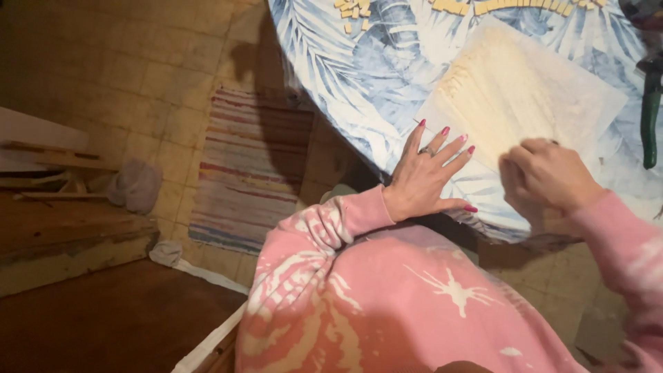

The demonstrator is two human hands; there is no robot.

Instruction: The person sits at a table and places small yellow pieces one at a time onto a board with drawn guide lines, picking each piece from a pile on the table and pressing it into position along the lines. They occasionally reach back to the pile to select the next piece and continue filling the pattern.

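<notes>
My left hand (427, 173) lies flat on the blue leaf-patterned tablecloth (373, 76), fingers spread, red nails, a ring on one finger. Its fingertips touch the near corner of a pale cream sheet (525, 83) covered with fine rows of thin strips. My right hand (545, 176) is curled at the sheet's near edge, fingers closed; what it pinches, if anything, is hidden. Both sleeves are pink with white splashes.
Small tan tiles (353, 12) lie scattered and in a row (518, 5) at the table's far side. A green-handled tool (650, 124) rests at the right edge. A striped rug (248, 166) covers the tiled floor; wooden boards (62, 221) stand at left.
</notes>
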